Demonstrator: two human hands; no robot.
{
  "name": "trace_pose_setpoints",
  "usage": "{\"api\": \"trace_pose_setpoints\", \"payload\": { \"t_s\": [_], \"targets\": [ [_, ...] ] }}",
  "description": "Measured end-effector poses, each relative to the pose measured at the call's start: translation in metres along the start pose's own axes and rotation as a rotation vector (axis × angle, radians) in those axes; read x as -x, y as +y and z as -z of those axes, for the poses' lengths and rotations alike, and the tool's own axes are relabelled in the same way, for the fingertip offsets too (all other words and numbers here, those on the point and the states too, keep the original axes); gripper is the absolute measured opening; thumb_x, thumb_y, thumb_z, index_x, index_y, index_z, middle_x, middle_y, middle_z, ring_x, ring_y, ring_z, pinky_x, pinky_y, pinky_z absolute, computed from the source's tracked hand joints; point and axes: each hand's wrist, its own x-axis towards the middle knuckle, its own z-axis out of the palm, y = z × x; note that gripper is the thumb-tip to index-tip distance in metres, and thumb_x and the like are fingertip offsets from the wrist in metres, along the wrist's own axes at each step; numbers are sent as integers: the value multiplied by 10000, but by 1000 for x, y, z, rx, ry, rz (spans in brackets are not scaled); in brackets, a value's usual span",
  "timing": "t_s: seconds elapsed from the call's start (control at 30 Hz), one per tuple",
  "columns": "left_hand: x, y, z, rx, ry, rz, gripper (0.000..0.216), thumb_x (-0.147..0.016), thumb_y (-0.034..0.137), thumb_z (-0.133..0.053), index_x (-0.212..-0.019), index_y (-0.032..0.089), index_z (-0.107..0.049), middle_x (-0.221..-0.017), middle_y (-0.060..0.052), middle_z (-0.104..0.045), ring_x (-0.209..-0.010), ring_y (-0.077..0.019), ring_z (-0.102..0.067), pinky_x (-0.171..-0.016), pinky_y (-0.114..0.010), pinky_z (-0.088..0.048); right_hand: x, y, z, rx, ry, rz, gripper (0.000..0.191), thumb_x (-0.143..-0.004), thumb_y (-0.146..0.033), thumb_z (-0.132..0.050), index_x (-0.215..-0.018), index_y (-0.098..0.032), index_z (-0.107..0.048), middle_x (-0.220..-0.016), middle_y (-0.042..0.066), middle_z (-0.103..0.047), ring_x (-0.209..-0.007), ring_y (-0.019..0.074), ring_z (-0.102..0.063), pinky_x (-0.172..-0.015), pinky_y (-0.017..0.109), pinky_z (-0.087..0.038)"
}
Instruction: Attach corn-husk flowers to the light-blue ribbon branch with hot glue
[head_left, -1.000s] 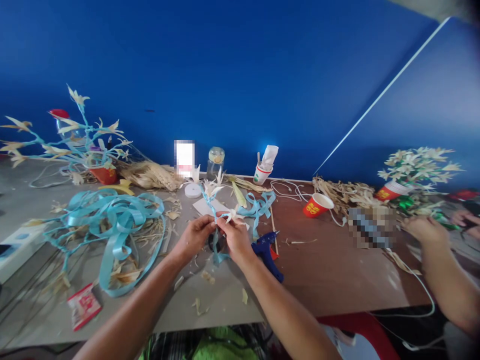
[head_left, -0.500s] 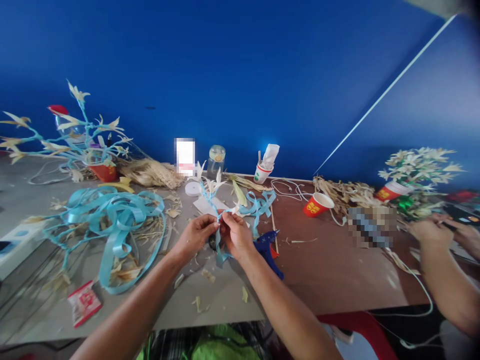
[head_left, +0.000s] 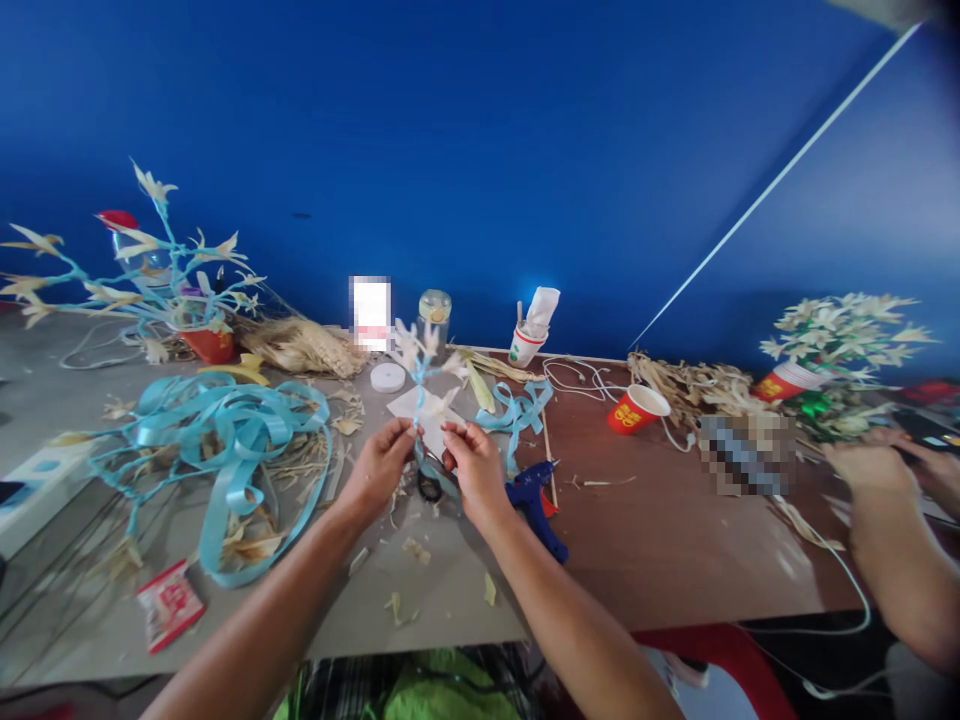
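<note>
Over the middle of the table, my left hand is closed in a pinch on the light-blue wrapped stem of a small artificial flower branch. Its pale petals point up and look blurred. Beside it, my right hand pinches a strip of light-blue ribbon that runs from the stem; the fingers partly hide it. Below the hands lies a black-handled pair of scissors, partly covered. A blue glue gun rests just right of my right hand. Behind the branch is a white sheet of paper.
Looped blue ribbon lies left, near a red snack packet. Finished flower branches stand in a red pot. A red paper cup is right. Farther right, a co-worker's arm reaches over the table.
My hands have moved apart, the left one slightly leftward. The branch has turned more upright and shifted left, and the ribbon end that hung down now stretches toward my right hand.
</note>
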Motion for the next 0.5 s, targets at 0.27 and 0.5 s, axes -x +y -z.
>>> {"api": "trace_pose_setpoints", "payload": {
  "t_s": [0.27,0.5],
  "targets": [
    [4,14,2,490,-235,232,76,-772,178,-605,-741,111,-589,-693,5,-472,-517,-56,-417,-536,-218,-437,0,-3,1,-141,-91,-152,199,-622,-328,-706,-726,-158,-686,-551,-43,-532,-513,75,-427,-515,216,-328],
    [5,8,1,656,-390,351,63,-804,134,-565,-761,88,-570,-660,24,-395,-461,-12,-305,-456,-154,-355,1,-12,0,-351,-349,-328,246,-656,-379,-713,-758,-168,-639,-655,4,-608,-571,127,-538,-520,250,-398]
  ]
}}
